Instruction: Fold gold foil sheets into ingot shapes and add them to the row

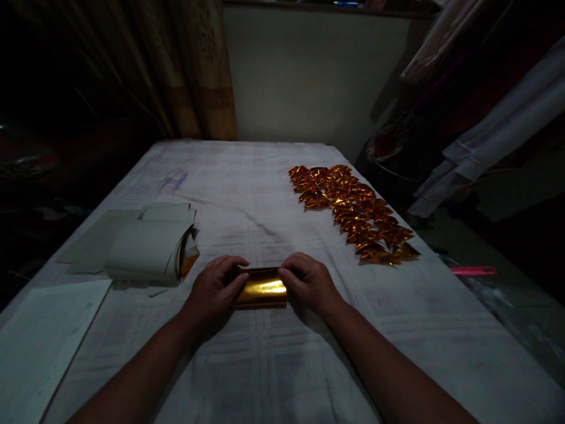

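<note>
Between my hands lies a sheet of shiny gold foil paper [263, 288], curled over into a loose roll on the cloth-covered table. My left hand [219, 282] grips its left end, thumb on top and fingers behind the edge. At the upper right corner my right hand [311, 281] pinches the foil between thumb and fingers. Beyond my right hand, several folded gold foil pieces [353, 206] with pointed ends lie in rows. A stack of pale-backed foil sheets [143, 250], bent over into a curl, rests to the left of my left hand.
A white printed sheet [48, 341] lies at the table's near left. The table [229, 176] has a checked pale cloth. A patterned curtain [194, 65] hangs behind on the left, and clothes [507, 118] hang on the right. A pink handle [474, 271] shows beside the right edge.
</note>
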`<state>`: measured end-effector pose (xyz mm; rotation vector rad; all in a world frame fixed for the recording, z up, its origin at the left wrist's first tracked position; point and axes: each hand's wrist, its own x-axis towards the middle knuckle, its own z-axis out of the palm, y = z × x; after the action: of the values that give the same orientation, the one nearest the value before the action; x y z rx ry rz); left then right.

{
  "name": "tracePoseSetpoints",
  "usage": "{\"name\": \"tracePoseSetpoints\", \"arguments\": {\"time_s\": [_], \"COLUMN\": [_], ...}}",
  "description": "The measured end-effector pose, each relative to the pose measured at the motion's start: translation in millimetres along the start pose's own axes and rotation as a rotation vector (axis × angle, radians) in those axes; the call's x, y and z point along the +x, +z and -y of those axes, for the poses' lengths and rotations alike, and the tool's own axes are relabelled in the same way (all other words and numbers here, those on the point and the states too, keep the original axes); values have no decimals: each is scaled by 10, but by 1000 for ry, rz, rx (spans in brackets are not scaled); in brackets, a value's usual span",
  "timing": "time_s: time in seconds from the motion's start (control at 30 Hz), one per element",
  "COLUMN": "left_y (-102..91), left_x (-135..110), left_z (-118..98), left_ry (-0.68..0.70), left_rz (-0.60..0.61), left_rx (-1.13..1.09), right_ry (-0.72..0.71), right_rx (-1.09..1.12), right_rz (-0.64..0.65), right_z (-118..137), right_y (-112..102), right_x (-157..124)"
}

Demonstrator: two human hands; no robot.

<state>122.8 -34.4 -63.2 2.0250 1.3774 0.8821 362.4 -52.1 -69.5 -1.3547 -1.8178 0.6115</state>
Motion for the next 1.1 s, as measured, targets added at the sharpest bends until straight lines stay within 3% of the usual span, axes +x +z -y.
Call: {"name": "tracePoseSetpoints", "arguments": {"time_s": [0.27, 0.63, 0.93, 1.1], "left_y": [0, 14, 71, 8], "left_x": [10, 18, 2, 15], "left_z": [-20, 43, 52, 14], "left_ry": [203, 257, 304, 308], "left_rz": [71, 127, 64, 82], "left_rx": [186, 230, 278, 332], "right_ry": [-45, -40, -37, -18], "right_rx": [-191, -256, -257, -262], "right_rz": [-8, -28, -25, -22], "right_z": [-39, -95, -79, -63], "right_y": [18, 37, 36, 38], "right_x": [36, 83, 90, 96]}}
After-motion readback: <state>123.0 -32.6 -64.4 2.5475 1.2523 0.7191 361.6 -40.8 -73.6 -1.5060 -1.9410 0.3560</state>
